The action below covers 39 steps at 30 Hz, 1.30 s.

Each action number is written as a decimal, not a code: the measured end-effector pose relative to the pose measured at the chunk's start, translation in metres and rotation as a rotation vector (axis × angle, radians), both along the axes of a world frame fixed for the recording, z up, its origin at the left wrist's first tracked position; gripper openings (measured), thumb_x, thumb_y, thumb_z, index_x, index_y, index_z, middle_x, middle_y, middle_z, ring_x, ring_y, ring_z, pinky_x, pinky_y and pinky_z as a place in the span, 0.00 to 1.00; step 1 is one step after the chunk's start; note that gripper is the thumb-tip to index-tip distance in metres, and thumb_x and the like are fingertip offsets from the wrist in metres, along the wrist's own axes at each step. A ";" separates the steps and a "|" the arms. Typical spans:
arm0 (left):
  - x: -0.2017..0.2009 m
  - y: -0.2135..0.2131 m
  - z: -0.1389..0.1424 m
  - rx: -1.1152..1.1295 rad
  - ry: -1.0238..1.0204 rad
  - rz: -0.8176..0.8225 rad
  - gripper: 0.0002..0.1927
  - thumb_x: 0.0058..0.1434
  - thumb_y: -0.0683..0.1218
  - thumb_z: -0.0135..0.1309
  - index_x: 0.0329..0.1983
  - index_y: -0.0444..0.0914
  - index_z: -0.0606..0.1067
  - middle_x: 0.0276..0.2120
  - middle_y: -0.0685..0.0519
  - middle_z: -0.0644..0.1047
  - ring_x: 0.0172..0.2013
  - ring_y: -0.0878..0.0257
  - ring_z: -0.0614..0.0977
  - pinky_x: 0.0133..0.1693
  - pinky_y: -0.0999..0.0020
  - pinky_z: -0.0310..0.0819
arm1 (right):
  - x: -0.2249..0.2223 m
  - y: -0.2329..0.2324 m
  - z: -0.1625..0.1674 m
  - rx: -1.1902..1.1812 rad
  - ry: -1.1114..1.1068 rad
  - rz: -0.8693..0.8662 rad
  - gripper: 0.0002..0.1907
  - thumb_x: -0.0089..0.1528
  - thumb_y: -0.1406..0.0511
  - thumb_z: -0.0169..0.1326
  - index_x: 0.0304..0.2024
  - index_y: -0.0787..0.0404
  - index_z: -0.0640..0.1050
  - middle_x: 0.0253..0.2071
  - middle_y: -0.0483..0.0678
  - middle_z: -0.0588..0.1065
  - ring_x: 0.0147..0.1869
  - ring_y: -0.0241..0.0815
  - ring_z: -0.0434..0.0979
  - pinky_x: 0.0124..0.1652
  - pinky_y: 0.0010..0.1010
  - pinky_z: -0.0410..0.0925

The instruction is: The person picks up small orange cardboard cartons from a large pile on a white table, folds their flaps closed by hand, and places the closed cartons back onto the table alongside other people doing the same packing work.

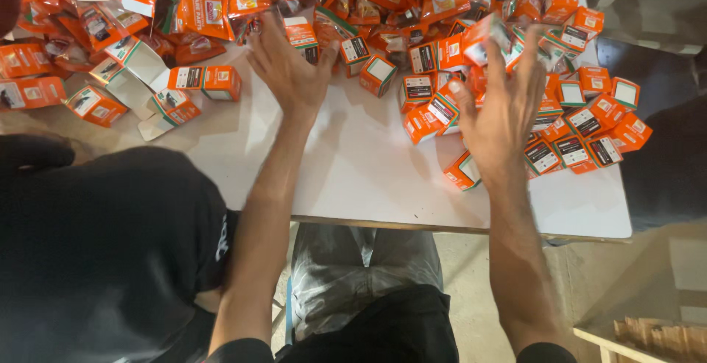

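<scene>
Though uncountable: orange boxes (456, 68), 2 hands (291, 68).

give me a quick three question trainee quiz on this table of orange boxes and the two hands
1. True or false: the left hand grips a box.
2. Which hand is nearer the heap of closed orange boxes? A) left B) right C) neither
3. Fill in: the lone box beside the right hand lies near the white table's ____ edge.

Key
1. False: its fingers are spread open, holding nothing.
2. B
3. near (front)
</scene>
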<state>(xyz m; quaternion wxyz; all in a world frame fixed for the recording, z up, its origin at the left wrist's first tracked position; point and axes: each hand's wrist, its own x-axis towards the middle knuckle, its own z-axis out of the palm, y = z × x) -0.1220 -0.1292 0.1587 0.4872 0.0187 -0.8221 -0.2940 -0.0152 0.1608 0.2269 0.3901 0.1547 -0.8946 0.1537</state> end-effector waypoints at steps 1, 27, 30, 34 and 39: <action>-0.003 -0.001 0.002 -0.017 -0.033 -0.028 0.43 0.60 0.56 0.67 0.67 0.29 0.61 0.63 0.37 0.70 0.64 0.41 0.66 0.67 0.42 0.46 | 0.005 -0.004 0.000 -0.061 0.053 0.028 0.29 0.69 0.62 0.65 0.66 0.70 0.71 0.72 0.73 0.56 0.71 0.71 0.62 0.67 0.55 0.58; 0.035 -0.066 -0.029 -0.781 -0.482 -0.156 0.19 0.59 0.37 0.58 0.55 0.34 0.73 0.51 0.37 0.72 0.48 0.43 0.78 0.40 0.57 0.78 | 0.056 -0.077 -0.080 -0.513 -0.499 0.463 0.28 0.63 0.66 0.63 0.61 0.70 0.69 0.55 0.61 0.75 0.61 0.61 0.74 0.58 0.43 0.68; 0.091 -0.057 0.000 -0.430 -0.471 -0.402 0.24 0.52 0.37 0.64 0.53 0.34 0.73 0.45 0.41 0.73 0.44 0.42 0.78 0.39 0.53 0.76 | 0.057 -0.077 -0.082 -0.538 -0.526 0.450 0.26 0.61 0.65 0.65 0.58 0.70 0.72 0.53 0.59 0.76 0.58 0.58 0.76 0.55 0.40 0.69; 0.151 -0.010 0.019 0.111 -0.294 -0.633 0.22 0.56 0.30 0.59 0.52 0.35 0.71 0.53 0.42 0.72 0.48 0.46 0.81 0.46 0.58 0.80 | 0.054 -0.073 -0.087 -0.538 -0.431 0.454 0.26 0.59 0.66 0.67 0.56 0.70 0.72 0.55 0.61 0.75 0.59 0.58 0.77 0.57 0.40 0.70; 0.165 0.018 0.015 -0.287 0.030 -0.900 0.20 0.54 0.30 0.62 0.47 0.35 0.70 0.57 0.42 0.73 0.61 0.43 0.77 0.56 0.55 0.80 | 0.054 -0.067 -0.086 -0.507 -0.515 0.521 0.29 0.54 0.74 0.62 0.58 0.70 0.72 0.55 0.61 0.74 0.61 0.61 0.74 0.59 0.43 0.68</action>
